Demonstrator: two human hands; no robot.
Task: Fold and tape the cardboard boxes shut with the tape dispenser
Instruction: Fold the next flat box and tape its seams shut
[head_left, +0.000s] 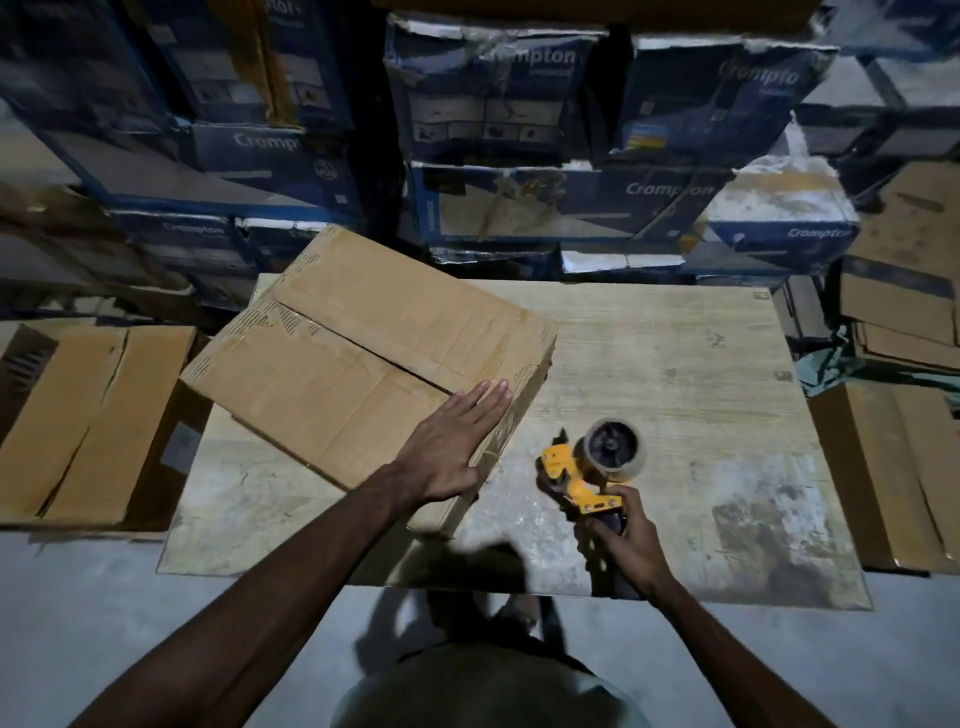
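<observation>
Two bare hands worked over a pale wooden table (675, 364) at the frame's centre. Left of centre, a brown cardboard box (363, 353) sat skewed on the table, flaps folded down. The left hand (447, 447) lay flat and open, fingers extended, on its near right corner. Lower right of centre, the right hand (626, 530) was closed around the handle of a yellow tape dispenser (587, 467).

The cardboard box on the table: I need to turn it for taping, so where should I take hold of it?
Probably by its two short ends. The cardboard box lies flat and wide on the table, flaps closed, so the top offers no edge. The left hand already rests flat on the near right corner; the right hand holds the tape dispenser.
</observation>
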